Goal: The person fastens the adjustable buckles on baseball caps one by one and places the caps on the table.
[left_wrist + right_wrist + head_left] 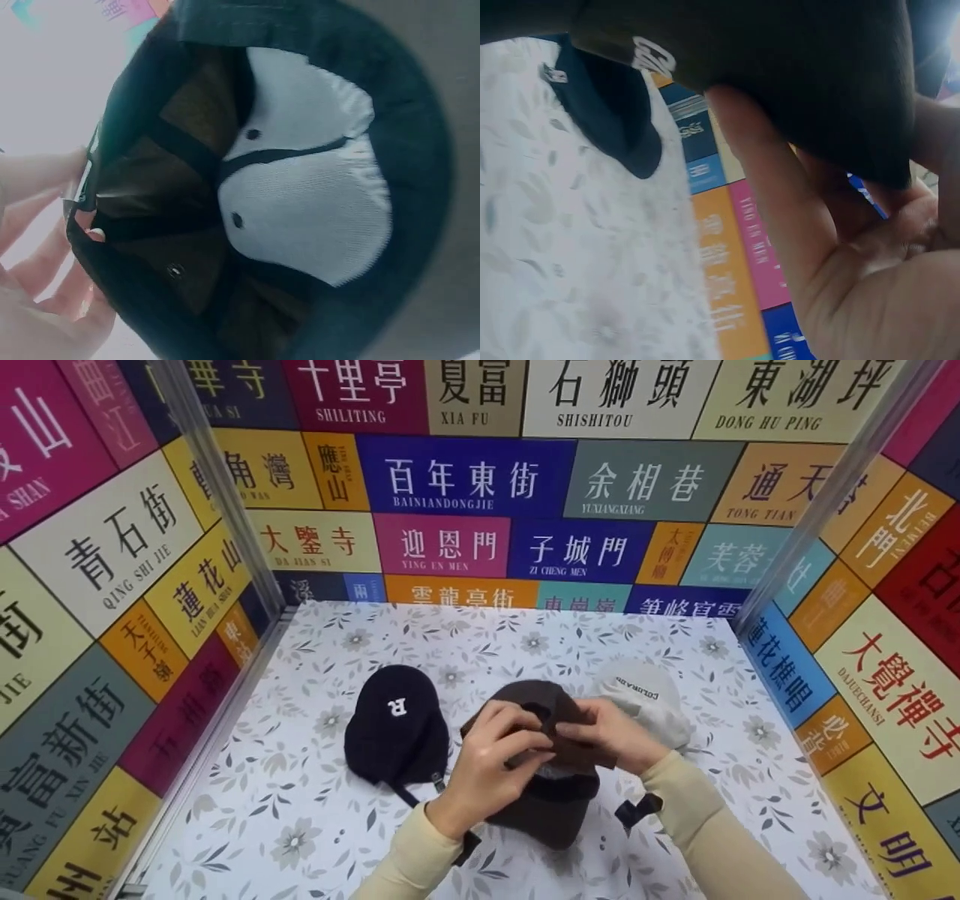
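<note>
A dark brown cap is held between both hands over the patterned cloth. My left hand has its fingers bent at the cap's back opening. In the left wrist view, that hand pinches the cap's edge beside a small buckle; the dark lining and white front panels show inside. My right hand grips the other side of the cap. The right wrist view shows the right hand with thumb and fingers around the brown fabric, near white lettering.
A black cap with a white R lies on the left of the floral cloth. Behind my right hand lies a pale cap lettered COLORADO. Panels with coloured signs surround the surface at the back and sides.
</note>
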A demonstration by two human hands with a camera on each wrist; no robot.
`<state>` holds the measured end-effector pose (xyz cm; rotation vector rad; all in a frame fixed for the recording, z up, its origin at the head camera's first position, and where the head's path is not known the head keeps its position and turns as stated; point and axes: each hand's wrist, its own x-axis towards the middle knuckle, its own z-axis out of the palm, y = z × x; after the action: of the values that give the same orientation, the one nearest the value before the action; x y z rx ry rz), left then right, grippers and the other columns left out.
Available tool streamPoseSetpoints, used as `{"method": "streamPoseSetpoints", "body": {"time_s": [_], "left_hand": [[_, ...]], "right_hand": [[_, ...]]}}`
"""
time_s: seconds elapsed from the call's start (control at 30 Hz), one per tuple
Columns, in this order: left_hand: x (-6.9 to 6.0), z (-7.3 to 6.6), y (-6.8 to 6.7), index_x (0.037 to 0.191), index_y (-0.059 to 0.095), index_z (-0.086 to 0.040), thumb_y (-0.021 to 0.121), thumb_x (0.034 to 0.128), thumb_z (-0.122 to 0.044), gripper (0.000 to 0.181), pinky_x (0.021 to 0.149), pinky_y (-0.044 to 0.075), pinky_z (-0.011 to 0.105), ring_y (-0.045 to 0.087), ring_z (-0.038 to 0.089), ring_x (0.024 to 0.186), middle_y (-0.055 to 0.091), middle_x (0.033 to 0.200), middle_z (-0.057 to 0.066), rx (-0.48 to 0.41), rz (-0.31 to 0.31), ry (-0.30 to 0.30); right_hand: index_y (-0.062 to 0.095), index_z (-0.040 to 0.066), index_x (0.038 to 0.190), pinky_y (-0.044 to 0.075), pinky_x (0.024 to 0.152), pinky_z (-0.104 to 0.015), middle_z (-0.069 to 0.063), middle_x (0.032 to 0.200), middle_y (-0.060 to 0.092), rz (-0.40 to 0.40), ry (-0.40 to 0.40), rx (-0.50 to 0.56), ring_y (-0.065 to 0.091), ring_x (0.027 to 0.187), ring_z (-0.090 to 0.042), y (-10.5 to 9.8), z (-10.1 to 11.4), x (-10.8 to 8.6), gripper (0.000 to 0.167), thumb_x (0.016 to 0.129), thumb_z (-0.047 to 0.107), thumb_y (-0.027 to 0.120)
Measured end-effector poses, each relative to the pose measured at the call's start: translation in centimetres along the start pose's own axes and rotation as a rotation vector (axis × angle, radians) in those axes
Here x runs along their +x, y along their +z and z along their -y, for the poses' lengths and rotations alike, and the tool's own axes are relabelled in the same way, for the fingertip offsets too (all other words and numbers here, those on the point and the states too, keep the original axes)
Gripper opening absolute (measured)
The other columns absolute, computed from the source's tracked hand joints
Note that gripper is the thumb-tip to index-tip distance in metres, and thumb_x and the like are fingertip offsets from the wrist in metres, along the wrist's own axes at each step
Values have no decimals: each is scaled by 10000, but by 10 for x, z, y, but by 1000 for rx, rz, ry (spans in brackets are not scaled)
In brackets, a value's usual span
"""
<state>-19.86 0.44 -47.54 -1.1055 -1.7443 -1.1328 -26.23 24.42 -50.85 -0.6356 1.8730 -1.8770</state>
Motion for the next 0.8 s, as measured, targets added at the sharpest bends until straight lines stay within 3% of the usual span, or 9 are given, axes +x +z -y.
{"method": "streamPoseSetpoints", "body": {"time_s": [0.2, 0.47, 0.67, 0.8], "left_hand": [[0, 1, -15, 956, 753, -137, 864, 786, -102, 207, 986, 446, 382, 546, 273, 1089, 630, 1146, 80, 68, -54, 21], [-2, 5, -26, 970, 747, -153, 810, 840, -89, 158, 959, 469, 383, 563, 282, 1060, 634, 1146, 75, 122, -111, 56], [-9, 8, -34, 948, 744, -161, 788, 856, -84, 128, 973, 459, 389, 567, 265, 1055, 634, 1137, 44, 159, -109, 37], [-12, 9, -40, 936, 742, -163, 782, 863, -94, 108, 965, 452, 366, 567, 258, 1047, 632, 1135, 36, 186, -111, 11]], "right_hand": [[697, -19, 1104, 584, 714, -382, -201, 1027, 707, -110, -46, -166, 704, 834, -284, -4, 39, 18, 221, 942, 132, 706], [747, 57, 1029, 537, 725, -301, -107, 940, 737, -397, -239, -547, 682, 815, -249, -26, 83, 52, 195, 902, 204, 767], [753, 125, 972, 487, 775, -301, -15, 971, 741, -612, -349, -818, 663, 888, -163, -53, 79, 85, 145, 894, 244, 780], [732, 105, 959, 488, 812, -396, -42, 990, 722, -661, -407, -946, 664, 918, -223, -67, 59, 115, 110, 902, 191, 769]]}}
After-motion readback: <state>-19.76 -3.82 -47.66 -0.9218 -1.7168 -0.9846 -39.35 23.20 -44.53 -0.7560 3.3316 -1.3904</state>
